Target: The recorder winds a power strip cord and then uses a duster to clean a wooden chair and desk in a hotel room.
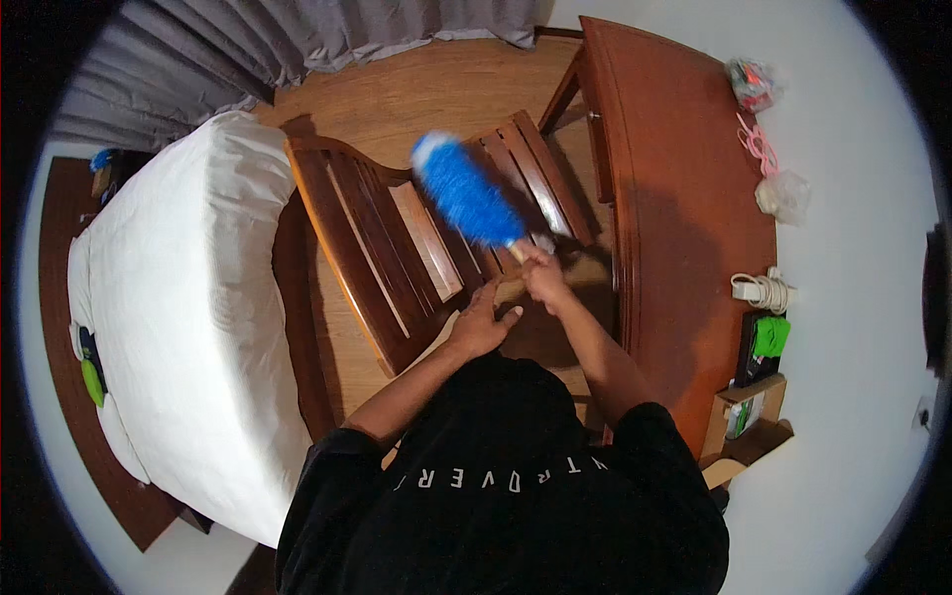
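My right hand (pixel 543 277) grips the pale handle of a fluffy blue duster (pixel 467 195) with a whitish tip. The duster's head lies over a brown wooden slatted chair (pixel 372 249), across the gap between backrest and seat. Whether its fibres touch the slats I cannot tell. My left hand (pixel 483 323) is at the near side of the chair, by the lower corner of the backrest. Its fingers are extended, with the thumb apart, and nothing is in it. The chair stands at an angle on the wood-look floor (pixel 349 89).
A bed with a white cover (pixel 171 312) stands left; grey curtains (pixel 297 33) hang beyond. At right, a reddish-brown desk (pixel 692 171) carries a coiled white power cord (pixel 766 290), pink scissors (pixel 757 145), plastic bags (pixel 782 197) and an open cardboard box (pixel 751 428) along the wall.
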The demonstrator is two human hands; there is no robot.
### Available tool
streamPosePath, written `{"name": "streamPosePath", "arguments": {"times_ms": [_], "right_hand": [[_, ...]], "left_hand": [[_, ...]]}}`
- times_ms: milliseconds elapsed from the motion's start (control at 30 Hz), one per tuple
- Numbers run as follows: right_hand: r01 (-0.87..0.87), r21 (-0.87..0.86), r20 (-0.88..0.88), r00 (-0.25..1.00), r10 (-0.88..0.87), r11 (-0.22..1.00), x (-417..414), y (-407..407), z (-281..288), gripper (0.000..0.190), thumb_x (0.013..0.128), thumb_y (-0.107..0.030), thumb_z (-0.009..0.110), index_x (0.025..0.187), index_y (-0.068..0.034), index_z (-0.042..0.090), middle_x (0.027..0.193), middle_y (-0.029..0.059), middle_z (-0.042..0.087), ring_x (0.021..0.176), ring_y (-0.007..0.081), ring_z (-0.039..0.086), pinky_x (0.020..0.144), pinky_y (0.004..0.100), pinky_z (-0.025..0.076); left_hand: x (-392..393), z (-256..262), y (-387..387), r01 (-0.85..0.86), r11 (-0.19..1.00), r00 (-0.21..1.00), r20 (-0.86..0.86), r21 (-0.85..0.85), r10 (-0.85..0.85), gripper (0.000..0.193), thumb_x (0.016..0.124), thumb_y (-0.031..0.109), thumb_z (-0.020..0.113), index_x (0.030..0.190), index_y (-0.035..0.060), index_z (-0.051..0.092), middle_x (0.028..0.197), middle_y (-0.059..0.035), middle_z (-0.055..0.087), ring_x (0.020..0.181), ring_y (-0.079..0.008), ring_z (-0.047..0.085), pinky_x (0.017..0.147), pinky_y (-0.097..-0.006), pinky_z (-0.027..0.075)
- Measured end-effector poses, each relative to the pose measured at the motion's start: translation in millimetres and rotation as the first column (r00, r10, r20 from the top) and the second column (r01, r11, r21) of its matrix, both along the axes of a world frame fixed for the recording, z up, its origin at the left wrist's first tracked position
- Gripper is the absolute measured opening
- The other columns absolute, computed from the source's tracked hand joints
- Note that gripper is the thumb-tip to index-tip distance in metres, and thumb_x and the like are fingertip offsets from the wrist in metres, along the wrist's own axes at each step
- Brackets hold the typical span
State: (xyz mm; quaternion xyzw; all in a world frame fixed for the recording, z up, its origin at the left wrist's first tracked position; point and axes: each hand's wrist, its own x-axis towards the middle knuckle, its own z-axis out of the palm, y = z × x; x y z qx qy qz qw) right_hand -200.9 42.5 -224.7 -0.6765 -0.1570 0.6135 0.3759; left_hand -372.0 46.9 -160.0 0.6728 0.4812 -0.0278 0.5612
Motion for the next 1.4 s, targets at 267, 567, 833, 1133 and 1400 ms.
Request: {"name": "streamPosePath", "arguments": {"times_ms": [267,567,833,1133,1400], "right_hand": [[-0.268,0.042,0.899,0.431,0.081,0.963,24.5,-2.3,-113.0,0.044,0.088,-0.01,0.046,0.131,-0.01,0.046,0.09,0.0077,0.055,0.07,0.014,0.05,0.062,0.0278,0.041],[-0.431,0.141,0.294,0.878,0.378,0.891,57.1,30.7,-55.2,0.043,0.09,-0.004,0.042,0.133,-0.007,0.045,0.096,0.0017,0.06,0.075,0.0093,0.052,0.069,0.0225,0.043],[-0.292,-0.237,0.76,0.539,0.364,0.927,78.1,42.1,-82.3,0.053,0.086,-0.013,0.04,0.139,-0.011,0.033,0.113,0.0245,0.056,0.104,0.0397,0.055,0.09,0.043,0.043],[-0.309,-0.072,0.713,0.648,0.266,0.948,125.9,58.1,-38.0,0.051,0.088,-0.012,0.041,0.139,-0.015,0.033,0.114,0.0222,0.057,0.1,0.039,0.058,0.087,0.0418,0.045],[-0.229,-0.101,0.712,0.663,0.232,0.968,88.8,89.0,-35.0,0.051,0.091,-0.016,0.041,0.14,-0.023,0.031,0.107,0.023,0.06,0.089,0.0375,0.061,0.078,0.0457,0.047]], "left_hand": [[8.8,25.6,29.2,-0.226,0.972,0.945,0.23,-0.059,0.233,0.063,0.092,0.032,0.053,0.141,0.0089,0.022,0.13,-0.02,0.042,0.106,-0.0246,0.053,0.087,-0.0368,0.046],[28.4,34.8,47.1,-0.483,0.875,0.844,0.26,-0.015,0.47,0.059,0.091,0.027,0.054,0.138,0.0039,0.026,0.122,-0.0172,0.048,0.098,-0.0216,0.055,0.085,-0.0354,0.047],[45.0,31.1,35.9,-0.621,0.784,0.755,0.257,-0.019,0.604,0.055,0.092,0.03,0.054,0.136,0.004,0.032,0.113,-0.0147,0.054,0.099,-0.0209,0.054,0.088,-0.0334,0.044],[57.2,-0.9,29.7,-0.659,0.746,0.722,0.198,-0.093,0.663,0.045,0.092,0.023,0.055,0.13,0.0039,0.039,0.105,-0.01,0.056,0.093,-0.0161,0.054,0.084,-0.0302,0.045],[67.2,28.1,44.0,-0.624,0.772,0.731,0.256,-0.124,0.632,0.043,0.094,0.021,0.051,0.13,0.0005,0.039,0.109,-0.012,0.055,0.101,-0.0195,0.054,0.09,-0.0326,0.045]]}}
